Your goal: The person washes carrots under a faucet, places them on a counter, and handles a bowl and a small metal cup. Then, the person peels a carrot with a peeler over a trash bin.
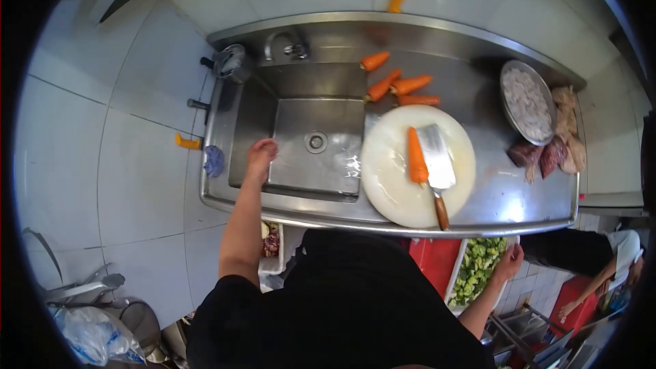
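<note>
Carrot (416, 158) on a round board (384, 188), right of the fingers of the left hand (262, 156).
Ahead of those fingers, to the right, lie four more carrots (412, 85); a cleaver (438, 157) flanks the board's carrot, its long axis front to back, narrow end forward. The left fingers, loosely bent above the sink (301, 179), hold nothing visible; whether the right hand's (510, 262), beside greens (478, 266), are together, I cannot tell.

Bright, cool light filled the scene, throwing white glare on the right part of the steel counter (488, 188) and sharp glints in the sink (321, 119). The wide lens bowed the wall tiles (140, 171), blackness rounded off the corners, and detail looked soft toward the margins.
</note>
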`<state>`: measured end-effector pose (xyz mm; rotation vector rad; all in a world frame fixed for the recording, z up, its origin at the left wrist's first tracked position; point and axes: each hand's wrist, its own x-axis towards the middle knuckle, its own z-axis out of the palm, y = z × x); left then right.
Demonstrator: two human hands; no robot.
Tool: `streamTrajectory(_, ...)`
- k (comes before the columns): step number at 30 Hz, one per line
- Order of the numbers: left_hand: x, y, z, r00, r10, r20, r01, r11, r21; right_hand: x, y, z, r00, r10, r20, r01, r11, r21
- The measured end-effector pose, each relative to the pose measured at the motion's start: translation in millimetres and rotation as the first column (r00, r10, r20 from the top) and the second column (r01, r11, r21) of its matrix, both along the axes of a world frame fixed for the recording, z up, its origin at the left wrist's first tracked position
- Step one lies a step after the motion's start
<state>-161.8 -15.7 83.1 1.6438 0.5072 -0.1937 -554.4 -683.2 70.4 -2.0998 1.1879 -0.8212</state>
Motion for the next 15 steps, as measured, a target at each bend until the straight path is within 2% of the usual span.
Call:
streamTrajectory(1,12.7,2.8,-7.8,1.0,0.01,0.004,-0.01,1.0,-0.006,-10.0,5.3,3.3,1.0,-0.006,0.023,0.005,0.999,0.049)
streamTrajectory(3,40.8,6.6,-21.9,0.995,-0.063,-0.079,0.059,0.997,-0.046,-6.9,41.0,34.1,0.999,-0.04,0.003,0.04,0.999,0.033)
streamTrajectory(5,67.1,13.6,-37.7,0.994,-0.1,-0.049,0.095,0.992,-0.087,-15.6,74.3,66.6,0.995,-0.097,-0.023,0.097,0.995,0.012)
streamTrajectory(6,83.8,16.4,-45.2,0.991,-0.131,-0.011,0.129,0.985,-0.115,-26.8,90.2,78.0,0.99,-0.087,-0.112,0.082,0.996,-0.047)
streamTrajectory(8,119.2,20.8,-66.2,0.984,-0.18,0.016,0.18,0.979,-0.097,-22.1,123.6,91.4,0.979,-0.122,-0.164,0.092,0.98,-0.176)
streamTrajectory(9,132.0,15.5,-61.5,0.991,-0.13,-0.02,0.126,0.984,-0.128,-27.9,135.4,96.2,0.975,-0.141,-0.171,0.105,0.973,-0.204)
streamTrajectory(10,142.7,13.6,-54.0,0.988,-0.156,-0.018,0.153,0.981,-0.123,-33.8,142.5,101.8,0.969,-0.161,-0.186,0.117,0.966,-0.229)
streamTrajectory(12,158.5,11.7,-45.8,0.989,-0.144,0.025,0.146,0.974,-0.171,-20.5,143.2,130.3,0.981,-0.151,-0.124,0.094,0.921,-0.379)
streamTrajectory(14,171.6,14.3,-38.5,0.968,-0.244,0.051,0.249,0.954,-0.167,45.4,156.2,204.6,0.98,-0.189,-0.055,0.16,0.927,-0.338)
streamTrajectory(15,183.5,10.6,-36.9,0.959,-0.277,0.053,0.282,0.949,-0.138,105.3,179.5,259.3,0.981,-0.056,0.184,0.11,0.95,-0.292)
